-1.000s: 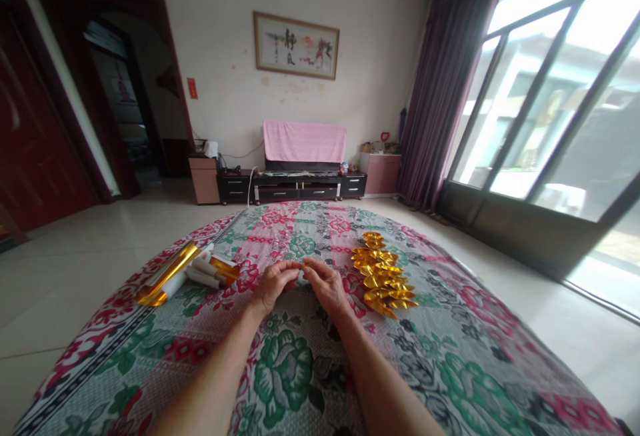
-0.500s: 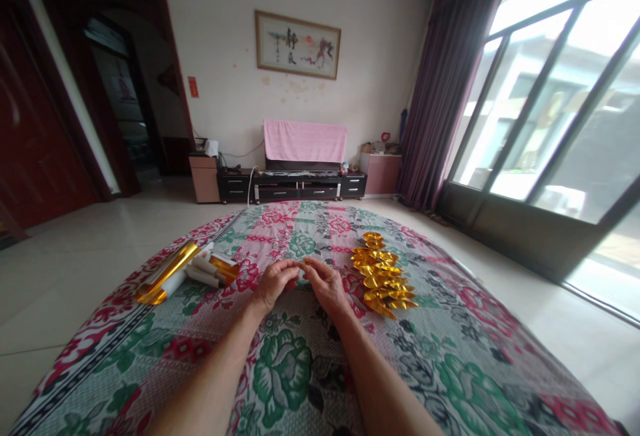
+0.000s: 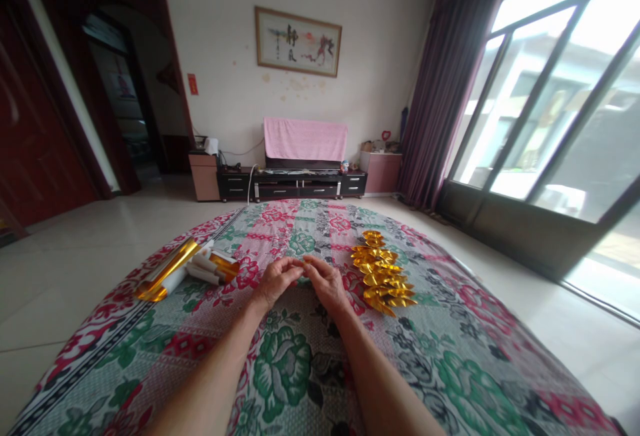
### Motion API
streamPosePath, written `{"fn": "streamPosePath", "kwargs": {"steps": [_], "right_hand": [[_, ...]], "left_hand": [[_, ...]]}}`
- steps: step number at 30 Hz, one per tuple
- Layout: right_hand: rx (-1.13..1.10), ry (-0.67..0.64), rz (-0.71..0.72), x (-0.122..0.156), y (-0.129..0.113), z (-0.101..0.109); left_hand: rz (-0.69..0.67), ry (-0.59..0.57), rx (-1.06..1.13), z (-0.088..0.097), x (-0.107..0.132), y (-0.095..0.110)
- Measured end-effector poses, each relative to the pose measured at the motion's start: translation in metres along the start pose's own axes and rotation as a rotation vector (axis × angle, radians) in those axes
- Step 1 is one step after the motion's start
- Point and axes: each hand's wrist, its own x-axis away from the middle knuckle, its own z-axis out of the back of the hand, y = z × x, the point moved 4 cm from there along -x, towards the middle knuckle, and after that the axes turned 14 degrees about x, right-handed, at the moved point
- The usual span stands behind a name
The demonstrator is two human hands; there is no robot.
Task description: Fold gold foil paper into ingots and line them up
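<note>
My left hand [image 3: 279,281] and my right hand [image 3: 324,281] meet over the middle of the flowered cloth [image 3: 283,373]. Thumb and fingers are pinched on both, the fingertips touching each other. Whatever lies between them is hidden or too small to make out. To the right of my hands, folded gold foil pieces [image 3: 385,276] with petal-like points lie in an overlapping row. Over on the left rest a gold foil roll [image 3: 173,269] and some white-backed sheets or rolls [image 3: 204,267] with gold on them.
Beyond the cloth stands a low black TV cabinet [image 3: 280,192], with a pink cloth [image 3: 305,138] draped over what stands on it. A glazed metal door frame [image 3: 530,103] and a purple curtain [image 3: 440,89] are at the right. Pale floor tiles [image 3: 90,249] surround the cloth-covered surface.
My hands stay together at nearly the same spot, with a slight shift of the fingertips. A small gold bit seen between them earlier is now hardly visible. The gold pieces have not moved.
</note>
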Motion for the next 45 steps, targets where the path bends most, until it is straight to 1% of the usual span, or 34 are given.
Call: {"fn": "streamPosePath", "kwargs": {"steps": [8,21,28,32,36,39,45], "right_hand": [[0.03,-0.031,-0.005,0.001,-0.005,0.003],[0.057,0.006,-0.005,0.002,-0.007,0.005],[0.031,0.017,-0.03,0.001,-0.004,0.001],[0.039,0.04,-0.052,0.0,0.0,-0.001],[0.056,0.078,-0.071,0.0,0.0,0.0],[0.026,0.082,-0.085,0.0,-0.001,0.001],[0.042,0.086,-0.055,0.0,0.001,0.003]], "left_hand": [[0.012,0.0,-0.02,-0.002,0.001,0.002],[0.016,0.032,-0.022,-0.005,0.002,0.006],[0.003,0.051,-0.033,-0.002,-0.002,0.0],[-0.074,0.045,-0.132,-0.003,-0.004,-0.003],[-0.232,0.078,-0.297,-0.007,0.002,0.004],[-0.324,0.089,-0.363,-0.01,0.007,0.009],[-0.417,0.033,-0.465,-0.011,0.007,0.011]]}}
